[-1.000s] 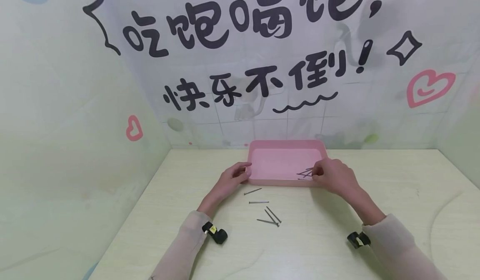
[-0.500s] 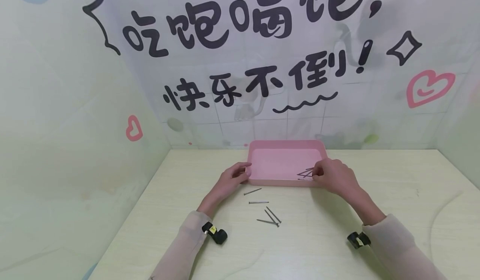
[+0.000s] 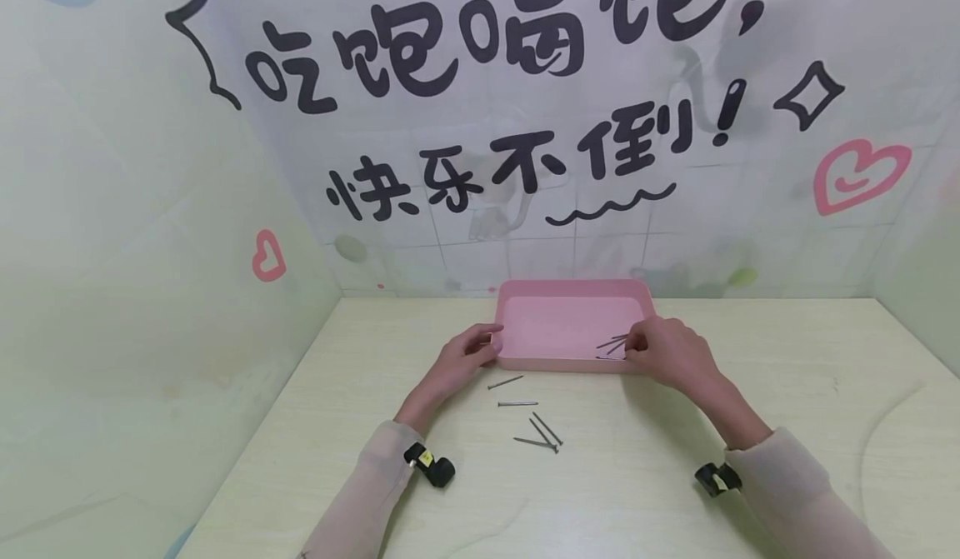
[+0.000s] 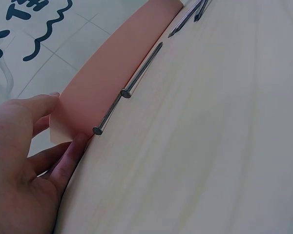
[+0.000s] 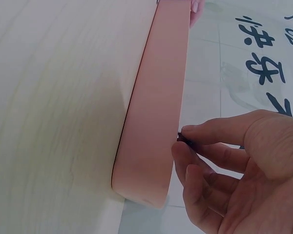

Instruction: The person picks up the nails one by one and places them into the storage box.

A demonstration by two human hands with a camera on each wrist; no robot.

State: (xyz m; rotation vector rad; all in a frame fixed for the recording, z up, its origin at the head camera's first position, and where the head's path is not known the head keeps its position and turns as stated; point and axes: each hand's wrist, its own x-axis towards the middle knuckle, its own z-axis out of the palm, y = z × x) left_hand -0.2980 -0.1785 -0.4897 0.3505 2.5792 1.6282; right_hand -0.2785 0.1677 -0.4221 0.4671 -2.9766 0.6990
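Note:
A shallow pink tray (image 3: 562, 321) stands at the back of the table. My left hand (image 3: 459, 361) holds its left end, with fingertips at the rim and low on the corner (image 4: 63, 122) in the left wrist view. Over the tray's front right corner, my right hand (image 3: 671, 352) pinches a dark nail (image 5: 182, 138) between thumb and fingertips. Several nails (image 3: 611, 358) show inside the tray right at those fingertips, partly hidden by the hand. In front of the tray, more steel nails lie on the wood, one (image 3: 517, 404) pointing right.
A small cluster of nails (image 3: 535, 441) lies on the pale wooden table (image 3: 615, 492), nearer the person than the tray. Behind the tray rises a white wall (image 3: 480, 251) with dark lettering. Side walls flank the table.
The nails at the right fingertips have shifted slightly inside the tray. Both hands and the nails on the table stay where they were.

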